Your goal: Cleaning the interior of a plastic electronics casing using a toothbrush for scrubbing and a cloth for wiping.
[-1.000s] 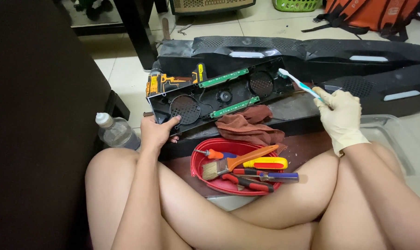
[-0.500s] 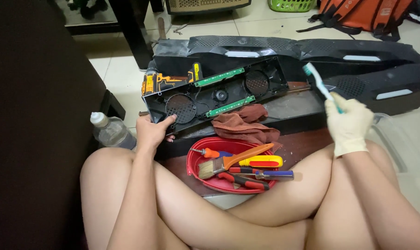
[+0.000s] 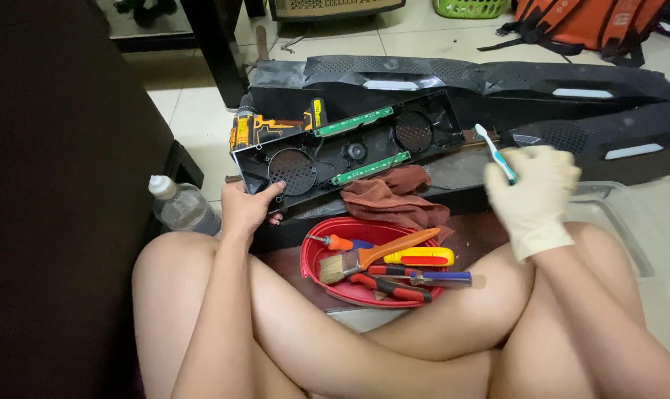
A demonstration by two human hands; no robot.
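Hands: two are in view, both yours. Your left hand (image 3: 247,207), bare, has its grip closed on the lower left corner of the black panel (image 3: 349,148), thumb on the front face. Your right hand (image 3: 533,193), in a pale glove, has its grip clamped on one toothbrush (image 3: 495,152), bristles up, held just off the panel's right end.

The panel leans tilted toward you. On it you can count two round mesh grilles, two green circuit strips and one small centre hub. Behind its left end lies one orange-and-black cordless drill (image 3: 276,125). Further back lie two long black housings (image 3: 497,77), each with pale inserts.

One brown rag (image 3: 394,196) lies crumpled against the panel's lower edge. Just below it stands one red bowl (image 3: 327,255) holding one paintbrush (image 3: 375,255) with an orange handle, one yellow-handled tool (image 3: 420,257), one orange-handled screwdriver (image 3: 336,241) and red-handled pliers (image 3: 390,288). One clear plastic bottle (image 3: 178,205) stands to your left, well apart from the bowl. One clear plastic tub (image 3: 608,214) sits by your right knee.

You sit cross-legged on a pale tiled floor (image 3: 194,111). A dark cabinet side (image 3: 61,185) fills the left. An orange backpack (image 3: 593,22) and a green basket (image 3: 471,7) lie at the top edge.

The basket and backpack are cut off by the frame. The tools in the bowl overlap, so the exact count there cannot be told. Your glove hides the toothbrush handle.
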